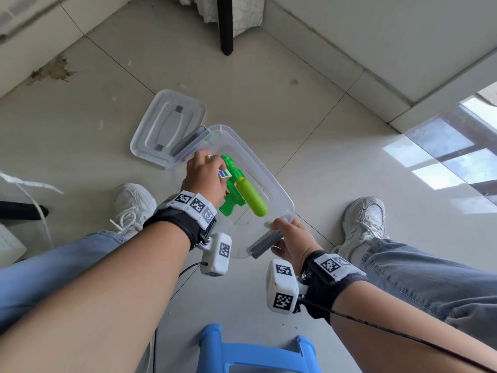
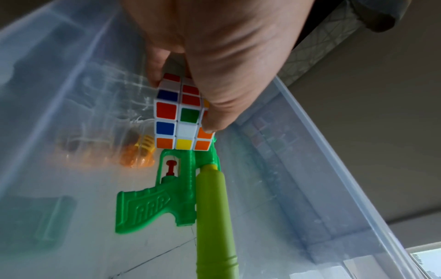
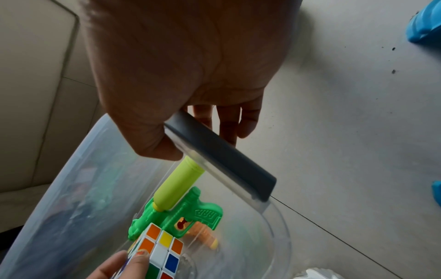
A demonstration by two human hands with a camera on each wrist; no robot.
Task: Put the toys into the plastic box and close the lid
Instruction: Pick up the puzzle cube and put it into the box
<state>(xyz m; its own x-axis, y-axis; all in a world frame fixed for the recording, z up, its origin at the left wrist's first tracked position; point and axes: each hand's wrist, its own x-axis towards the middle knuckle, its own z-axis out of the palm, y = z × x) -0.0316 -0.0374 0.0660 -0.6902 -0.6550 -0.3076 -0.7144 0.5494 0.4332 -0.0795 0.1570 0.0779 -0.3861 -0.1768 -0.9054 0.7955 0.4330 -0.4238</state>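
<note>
1. Head view: the left hand [image 1: 205,175] has its grip closed round a puzzle cube [image 1: 224,173], held inside the clear plastic box [image 1: 279,196] on the floor [image 1: 336,162]. The lid [image 1: 168,125] lies off, touching the box's far end.
2. Left wrist view: thumb and fingers [image 2: 155,62] pinch the cube just above the green water gun [image 2: 171,188] lying on the box bottom.
3. Right wrist view: the right hand [image 3: 190,71] pinches the box's near rim beside the grey latch [image 3: 222,154], thumb inside, fingers outside.
</note>
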